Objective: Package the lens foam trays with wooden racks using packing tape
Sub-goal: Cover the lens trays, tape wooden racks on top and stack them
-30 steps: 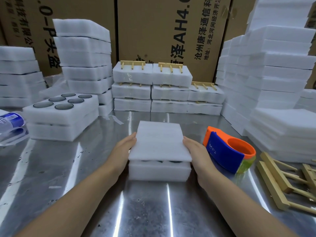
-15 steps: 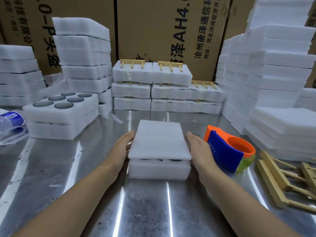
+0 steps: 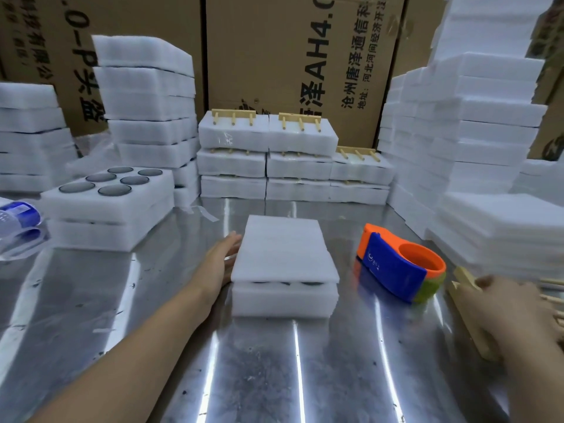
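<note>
Steel table [image 3: 122,300] bearing the covered lens foam tray [image 3: 285,261] at centre. Right of the tray: tape dispenser [image 3: 399,267], then wooden racks [image 3: 462,290]. Left hand [image 3: 219,264], fingers straight, lies flat against the tray's left side. Right hand [image 3: 512,303] rests on the racks; blur hides whether it grasps them.
</note>
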